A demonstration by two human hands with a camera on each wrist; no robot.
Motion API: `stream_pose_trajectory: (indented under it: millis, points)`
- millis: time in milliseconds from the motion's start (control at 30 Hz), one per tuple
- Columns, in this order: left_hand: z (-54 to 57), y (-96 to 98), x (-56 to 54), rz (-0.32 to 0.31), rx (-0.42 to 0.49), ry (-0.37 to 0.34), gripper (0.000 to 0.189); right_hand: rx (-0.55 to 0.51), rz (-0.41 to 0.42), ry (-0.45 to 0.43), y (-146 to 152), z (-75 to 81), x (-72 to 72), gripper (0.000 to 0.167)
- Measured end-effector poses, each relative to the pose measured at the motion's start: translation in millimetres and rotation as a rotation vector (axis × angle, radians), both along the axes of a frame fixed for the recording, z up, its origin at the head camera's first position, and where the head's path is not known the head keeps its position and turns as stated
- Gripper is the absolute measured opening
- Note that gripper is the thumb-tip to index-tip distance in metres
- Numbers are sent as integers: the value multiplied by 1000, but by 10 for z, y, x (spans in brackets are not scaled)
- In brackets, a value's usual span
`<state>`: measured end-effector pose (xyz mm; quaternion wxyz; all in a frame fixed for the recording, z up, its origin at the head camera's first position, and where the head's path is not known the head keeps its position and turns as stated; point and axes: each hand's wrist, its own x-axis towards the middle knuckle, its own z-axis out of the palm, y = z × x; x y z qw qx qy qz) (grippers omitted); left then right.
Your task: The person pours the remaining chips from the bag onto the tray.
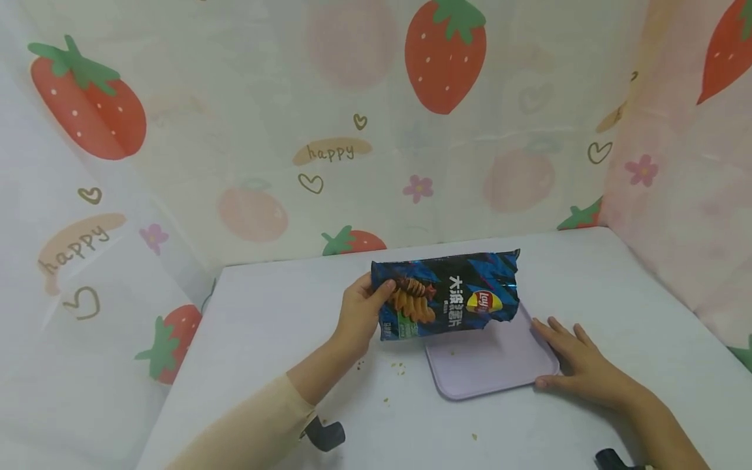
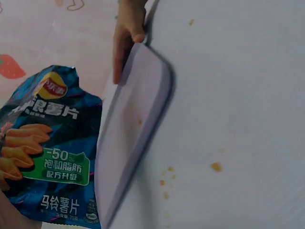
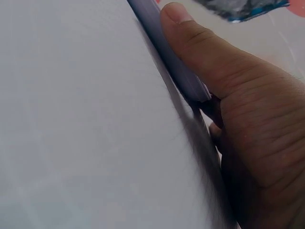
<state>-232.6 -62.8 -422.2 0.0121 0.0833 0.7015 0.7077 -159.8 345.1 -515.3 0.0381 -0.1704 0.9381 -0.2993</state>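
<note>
A: What is in the left hand [image 1: 358, 314]?
B: A blue and black Lay's chip bag [image 1: 443, 297]. The fingers are clamped on its left end, thumb across the printed front, which faces the head camera.
A: So where does the bag sit?
B: Held up on its side, covering the far left part of a lilac tray [image 1: 493, 372] in the head view.
A: And the right hand [image 1: 581, 362]?
B: At the tray's right end. Its fingers are spread apart, the thumb touching the near right corner.
A: Anything lying on the white worktop [image 1: 282, 320]?
B: Yes, yellowish crumbs [image 2: 216, 166], mostly left of the tray, with one nearer the person. A small bit lies on the tray too.
A: Behind it all?
B: A strawberry-print curtain [image 1: 247, 98] along the far side.
</note>
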Motion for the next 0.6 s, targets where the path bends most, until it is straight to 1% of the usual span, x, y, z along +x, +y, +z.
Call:
stream_pose_trajectory:
  millis: [67,133,200,233,267,300,367,433,467,533,600]
  points:
    - [149,-23,-63,4,40,64,29,0,1,-11,4,-8,-2,104]
    - [313,-46,-111,6,104,143,27,-1,3,-19,6,-17,-5,104]
    - [423,-43,-142,6,156,211,25,-3,5,-19,11,-22,-8,104]
    - [449,-32,-147,-1,166,226,24,-2,5,-15,15,-22,-9,104]
    - [446,-18,-149,-14,163,225,22,0,4,-8,20,-21,-8,104]
    - [433,4,-140,-32,150,208,21,0,2,-2,25,-19,-6,103]
    - [345,51,-120,-61,106,162,20,-9,5,5,34,-14,2,102]
    - [259,77,-105,-64,76,125,18,-17,9,3,36,-18,13,102]
    - [231,82,-108,-55,79,132,19,-20,10,-4,34,-20,19,102]
    - [206,87,-133,-23,110,179,23,-23,7,-22,36,-24,23,103]
    - [194,78,-169,4,129,215,27,-12,1,-12,34,-32,14,103]
